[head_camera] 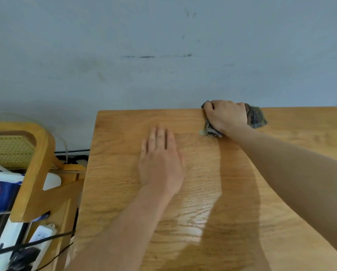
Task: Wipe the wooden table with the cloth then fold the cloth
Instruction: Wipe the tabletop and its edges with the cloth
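While right hand (227,116) grips one bunched cloth (256,117), left hand (160,161) flat, fingers straight, on one wooden table (114,153)

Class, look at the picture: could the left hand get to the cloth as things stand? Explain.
Probably yes. The left hand lies flat on the table, with only bare wood between it and the cloth. The right hand covers most of the cloth, though, leaving just its edges free.

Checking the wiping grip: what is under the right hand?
A bunched dark cloth, lying on the wooden table at its far edge. Its ends stick out on both sides; the right hand covers its middle.
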`<state>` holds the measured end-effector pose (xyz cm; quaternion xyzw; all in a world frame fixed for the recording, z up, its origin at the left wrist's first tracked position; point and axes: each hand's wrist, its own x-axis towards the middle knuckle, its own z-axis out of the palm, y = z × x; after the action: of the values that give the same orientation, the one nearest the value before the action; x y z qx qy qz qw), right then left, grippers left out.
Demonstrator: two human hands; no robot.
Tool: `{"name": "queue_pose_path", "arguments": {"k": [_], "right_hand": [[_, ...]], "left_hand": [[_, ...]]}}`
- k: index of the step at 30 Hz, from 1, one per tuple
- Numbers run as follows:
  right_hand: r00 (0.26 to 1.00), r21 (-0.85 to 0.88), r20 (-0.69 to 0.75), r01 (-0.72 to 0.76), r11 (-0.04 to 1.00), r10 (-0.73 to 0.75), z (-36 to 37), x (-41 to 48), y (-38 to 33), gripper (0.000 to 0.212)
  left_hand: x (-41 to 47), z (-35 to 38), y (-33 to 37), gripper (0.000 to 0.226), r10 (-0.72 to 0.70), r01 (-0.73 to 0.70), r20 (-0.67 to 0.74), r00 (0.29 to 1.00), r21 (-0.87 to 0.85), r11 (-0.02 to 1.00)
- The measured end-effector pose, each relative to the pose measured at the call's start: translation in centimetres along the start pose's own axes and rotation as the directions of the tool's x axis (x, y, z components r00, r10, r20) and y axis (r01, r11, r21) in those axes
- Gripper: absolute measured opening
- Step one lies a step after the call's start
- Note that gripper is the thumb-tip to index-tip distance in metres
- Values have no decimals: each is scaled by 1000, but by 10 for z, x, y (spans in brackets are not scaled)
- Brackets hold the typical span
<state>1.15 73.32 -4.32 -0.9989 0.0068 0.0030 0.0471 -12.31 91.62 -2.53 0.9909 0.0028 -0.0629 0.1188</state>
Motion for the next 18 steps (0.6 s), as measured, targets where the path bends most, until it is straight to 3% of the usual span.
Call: {"name": "queue_pose_path", "arguments": {"k": [2, 4, 9, 14, 16, 18], "right_hand": [[1000, 12, -9, 20, 1000, -20, 0, 1, 3, 46], [998, 38, -18, 60, 998, -59, 2, 1, 6, 43], [978, 49, 11, 208, 977, -209, -4, 4, 46, 40], [991, 2, 121, -56, 998, 55, -33, 9, 160, 49], [990, -18, 133, -51, 999, 53, -31, 14, 159, 49], [991, -1, 123, 50, 999, -50, -23, 17, 123, 49]], "left_hand": [[-6, 17, 68, 64, 107, -104, 40, 994, -59, 993], [-11, 28, 113, 68, 71, -64, 63, 996, -108, 992], [-8, 43, 127, 63, -37, 33, -41, 998, -91, 995], [-9, 41, 131, 63, -53, 51, -56, 997, -37, 998], [-7, 41, 132, 63, -65, 63, -82, 995, -20, 998], [-6, 41, 134, 65, -66, 67, -90, 994, 6, 998]]}}
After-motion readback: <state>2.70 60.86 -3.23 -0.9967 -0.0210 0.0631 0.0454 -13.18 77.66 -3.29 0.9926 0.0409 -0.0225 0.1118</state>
